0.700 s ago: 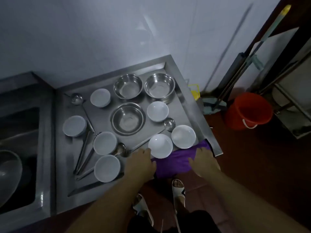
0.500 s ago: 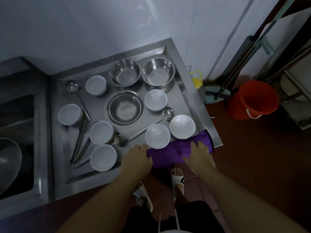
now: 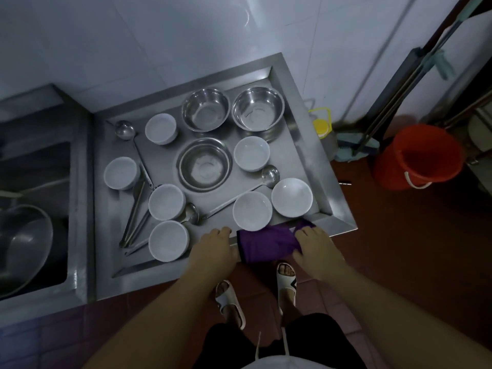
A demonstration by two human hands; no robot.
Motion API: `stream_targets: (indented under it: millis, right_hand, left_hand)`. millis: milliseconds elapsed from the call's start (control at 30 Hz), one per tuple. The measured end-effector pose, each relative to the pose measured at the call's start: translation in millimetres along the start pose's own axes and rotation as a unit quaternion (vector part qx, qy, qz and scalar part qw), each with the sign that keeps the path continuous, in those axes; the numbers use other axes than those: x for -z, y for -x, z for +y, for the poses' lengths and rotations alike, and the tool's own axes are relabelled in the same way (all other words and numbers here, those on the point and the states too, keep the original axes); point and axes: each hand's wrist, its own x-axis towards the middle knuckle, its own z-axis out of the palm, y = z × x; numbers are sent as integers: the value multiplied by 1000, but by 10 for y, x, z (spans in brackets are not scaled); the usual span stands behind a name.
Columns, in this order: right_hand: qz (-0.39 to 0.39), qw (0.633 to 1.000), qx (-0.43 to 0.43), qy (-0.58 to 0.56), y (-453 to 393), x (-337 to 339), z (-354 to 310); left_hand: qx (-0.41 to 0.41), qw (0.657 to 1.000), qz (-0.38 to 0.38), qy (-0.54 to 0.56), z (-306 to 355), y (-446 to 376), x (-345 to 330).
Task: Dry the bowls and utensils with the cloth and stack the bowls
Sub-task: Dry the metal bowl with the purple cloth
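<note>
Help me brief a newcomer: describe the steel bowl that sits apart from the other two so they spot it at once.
Start at the steel tray right of the sink. Two steel bowls sit side by side along its far edge; the lone bowl is nearer, mid-tray. It alone is ringed by white bowls.

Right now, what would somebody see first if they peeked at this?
Probably the purple cloth at the near edge of the steel tray, with the left hand and right hand at its two ends. Next, the orange bucket on the floor to the right.
</note>
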Motion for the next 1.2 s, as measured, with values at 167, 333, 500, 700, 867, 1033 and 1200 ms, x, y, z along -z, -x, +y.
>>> stream_targets:
  millis: [167, 333, 500, 700, 867, 1033, 1200]
  right_hand:
    - [-47, 938, -83, -334, 115, 375, -29]
    - [4, 693, -190, -696, 118, 875, -40]
    - [27, 532, -248, -809, -34, 1297, 14]
    - [79, 540, -196, -815, -531, 1662, -47]
    - [136, 542, -249, -791, -1083, 1654, -56]
    - [177, 502, -279, -799, -1565, 1716, -1]
    - [196, 473, -298, -806, -1945, 1790, -1]
  left_hand:
    - [11, 999, 23, 24, 140, -11, 261]
    - [8, 997, 54, 58, 262, -68, 567]
    - [4, 995, 56, 80, 302, -269, 781]
    - [-3, 994, 35, 107, 289, -765, 1060]
    - [-6, 991, 20, 134, 300, -1443, 1328]
    - [14, 972, -8, 233, 320, -2222, 1601]
    - [18, 978, -26, 206, 376, -2928, 1681]
